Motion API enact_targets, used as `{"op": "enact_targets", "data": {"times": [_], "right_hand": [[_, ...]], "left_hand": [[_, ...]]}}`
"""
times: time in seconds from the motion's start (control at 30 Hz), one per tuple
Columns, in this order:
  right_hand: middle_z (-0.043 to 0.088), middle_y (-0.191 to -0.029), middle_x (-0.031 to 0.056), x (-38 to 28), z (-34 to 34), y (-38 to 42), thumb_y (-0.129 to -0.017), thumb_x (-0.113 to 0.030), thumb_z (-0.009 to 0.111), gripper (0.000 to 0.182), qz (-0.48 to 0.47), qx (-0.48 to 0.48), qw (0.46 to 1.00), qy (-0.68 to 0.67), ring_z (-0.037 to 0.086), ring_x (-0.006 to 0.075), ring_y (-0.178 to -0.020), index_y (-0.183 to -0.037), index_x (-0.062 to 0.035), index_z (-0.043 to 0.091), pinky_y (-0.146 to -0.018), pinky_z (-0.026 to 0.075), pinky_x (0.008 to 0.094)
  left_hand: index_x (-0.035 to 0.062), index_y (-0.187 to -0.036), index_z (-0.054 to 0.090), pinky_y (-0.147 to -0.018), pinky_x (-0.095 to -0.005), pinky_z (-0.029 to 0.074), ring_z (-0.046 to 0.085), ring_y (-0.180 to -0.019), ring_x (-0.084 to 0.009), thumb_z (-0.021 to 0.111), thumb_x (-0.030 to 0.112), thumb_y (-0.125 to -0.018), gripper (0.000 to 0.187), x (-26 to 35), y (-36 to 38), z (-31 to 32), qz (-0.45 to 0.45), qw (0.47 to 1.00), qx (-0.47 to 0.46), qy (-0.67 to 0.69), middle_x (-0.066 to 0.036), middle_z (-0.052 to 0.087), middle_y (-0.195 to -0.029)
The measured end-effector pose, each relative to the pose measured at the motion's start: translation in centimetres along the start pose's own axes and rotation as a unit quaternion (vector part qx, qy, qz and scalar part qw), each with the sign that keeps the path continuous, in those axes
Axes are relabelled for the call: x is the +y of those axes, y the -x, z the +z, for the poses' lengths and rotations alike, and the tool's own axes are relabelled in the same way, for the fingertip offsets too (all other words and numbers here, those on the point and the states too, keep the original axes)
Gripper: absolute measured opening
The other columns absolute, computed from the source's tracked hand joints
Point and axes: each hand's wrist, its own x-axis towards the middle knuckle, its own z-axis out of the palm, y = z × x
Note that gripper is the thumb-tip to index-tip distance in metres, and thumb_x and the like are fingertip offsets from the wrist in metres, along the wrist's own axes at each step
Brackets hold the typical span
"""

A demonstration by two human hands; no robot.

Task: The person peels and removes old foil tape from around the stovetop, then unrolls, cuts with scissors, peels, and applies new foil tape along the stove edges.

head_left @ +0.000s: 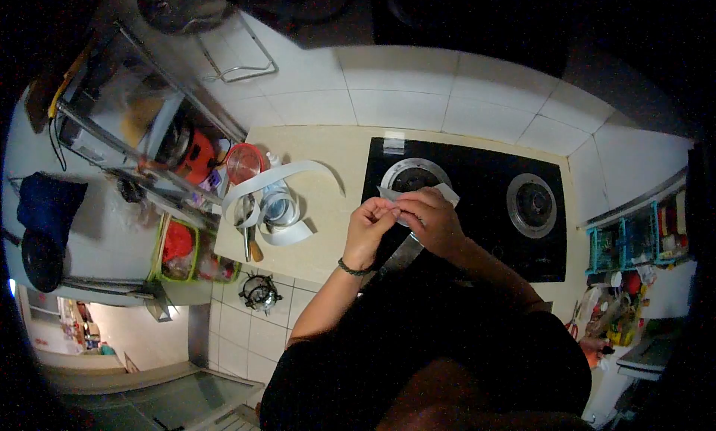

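Above the left burner of the black cooktop (477, 170), my left hand (364, 235) and my right hand (434, 220) are close together, fingertips meeting. Both pinch a pale, flat strip (449, 194), probably tape. One end shows past my right fingers, and a shiny length hangs below toward my body; my fingers hide the part between. To the left on the counter lies a long, curling white strip (298, 167) around a clear container (278, 207). Beside that are a brush with a wooden handle (256, 252) and a red-rimmed round container (245, 164).
A metal rack (175, 80) with an orange-red appliance (198, 156) stands at the left. The second burner (532, 205) is on the right of the cooktop. Blue-green baskets (625, 241) stand at the far right. A black burner grate (260, 292) is on the tiled floor.
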Motion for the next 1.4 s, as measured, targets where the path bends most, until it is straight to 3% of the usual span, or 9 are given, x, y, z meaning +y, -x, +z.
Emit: {"op": "enact_targets", "data": {"times": [0.13, 0.2, 0.4, 0.6, 0.7, 0.8, 1.03, 1.17, 1.4], "right_hand": [[0.06, -0.098, 0.0111, 0.0, 0.2, 0.1, -0.07, 0.001, 0.064, 0.02, -0.024, 0.011, 1.0, 0.002, 0.058, 0.0281, -0.088, -0.089, -0.0006, 0.063, -0.081, 0.046, 0.04], [0.059, -0.099, 0.0136, 0.3, 0.2, 0.4, -0.066, 0.005, 0.061, 0.023, -0.041, 0.011, 0.999, 0.011, 0.057, 0.0303, -0.09, -0.088, 0.0014, 0.062, -0.081, 0.045, 0.042], [0.055, -0.104, 0.0156, 1.0, 0.5, 0.7, -0.063, -0.004, 0.059, 0.031, -0.068, -0.012, 0.998, 0.008, 0.054, 0.0319, -0.093, -0.094, 0.002, 0.059, -0.087, 0.04, 0.0462], [0.056, -0.103, 0.0141, 0.3, 0.4, 0.3, -0.066, -0.007, 0.059, 0.029, -0.079, 0.002, 0.996, 0.034, 0.053, 0.0316, -0.092, -0.094, 0.0, 0.06, -0.086, 0.04, 0.0461], [0.056, -0.103, 0.0138, 0.2, 0.3, 0.3, -0.068, -0.009, 0.058, 0.029, -0.074, 0.005, 0.997, 0.035, 0.053, 0.0309, -0.092, -0.095, -0.0006, 0.061, -0.086, 0.04, 0.0458], [0.055, -0.103, 0.0142, 0.6, 0.3, 0.3, -0.068, -0.01, 0.057, 0.028, -0.063, 0.0, 0.998, 0.002, 0.053, 0.0311, -0.093, -0.095, -0.0005, 0.06, -0.086, 0.04, 0.0463], [0.055, -0.102, 0.0144, 1.3, 0.6, 0.7, -0.065, -0.01, 0.056, 0.029, -0.066, 0.015, 0.997, 0.019, 0.052, 0.0331, -0.093, -0.093, -0.001, 0.06, -0.087, 0.039, 0.0478], [0.057, -0.098, 0.0129, 0.4, -0.2, -0.1, -0.064, -0.002, 0.058, 0.026, -0.066, 0.015, 0.998, 0.012, 0.054, 0.0318, -0.09, -0.089, -0.0001, 0.061, -0.084, 0.042, 0.0448], [0.058, -0.093, 0.012, 0.3, -0.1, -0.1, -0.063, 0.007, 0.059, 0.022, -0.064, 0.028, 0.998, 0.003, 0.056, 0.031, -0.085, -0.084, 0.0013, 0.061, -0.081, 0.044, 0.0423]], "left_hand": [[0.0061, -0.091, 0.062, -0.069, -0.0214, 0.043, 0.055, -0.074, -0.0077, 0.061, 0.01, -0.086, 0.006, -0.8, -0.1, -0.4, 0.041, 0.999, 0.011, -0.031, 0.0, 0.061, -0.083], [0.007, -0.096, 0.062, -0.073, -0.0287, 0.047, 0.059, -0.079, -0.0155, 0.058, 0.012, -0.087, 0.011, -1.4, 0.3, -1.2, 0.183, 0.931, 0.029, -0.314, -0.004, 0.063, -0.09], [0.0087, -0.105, 0.06, -0.078, -0.0366, 0.047, 0.058, -0.091, -0.0241, 0.051, 0.011, -0.09, 0.018, -3.3, -0.3, -2.8, 0.212, 0.932, -0.024, -0.292, -0.008, 0.061, -0.1], [0.0058, -0.104, 0.058, -0.073, -0.029, 0.047, 0.058, -0.086, -0.0156, 0.052, 0.015, -0.091, 0.017, -6.5, -1.8, -5.5, 0.291, 0.86, -0.022, -0.418, -0.006, 0.061, -0.097], [0.0054, -0.103, 0.058, -0.072, -0.0275, 0.048, 0.058, -0.086, -0.0148, 0.053, 0.014, -0.09, 0.016, -4.8, -1.1, -3.9, 0.146, 0.984, -0.05, -0.094, -0.006, 0.06, -0.097], [0.0052, -0.103, 0.058, -0.072, -0.0272, 0.048, 0.058, -0.086, -0.0148, 0.055, 0.014, -0.09, 0.016, -4.0, -1.0, -3.4, 0.087, 0.994, -0.053, -0.03, -0.006, 0.061, -0.097], [0.0054, -0.102, 0.059, -0.073, -0.0275, 0.048, 0.058, -0.087, -0.0151, 0.055, 0.016, -0.09, 0.017, -3.5, -0.8, -3.0, 0.097, 0.994, -0.045, -0.015, -0.006, 0.061, -0.096], [0.0073, -0.108, 0.058, -0.081, -0.0331, 0.047, 0.057, -0.095, -0.0204, 0.054, 0.013, -0.089, 0.021, -2.3, -0.5, -3.1, 0.233, 0.938, -0.063, -0.247, -0.008, 0.06, -0.105], [0.0089, -0.113, 0.059, -0.086, -0.0393, 0.047, 0.058, -0.1, -0.0261, 0.055, 0.01, -0.087, 0.026, -2.6, -0.4, -3.2, 0.221, 0.949, -0.104, -0.199, -0.01, 0.06, -0.109]]}}
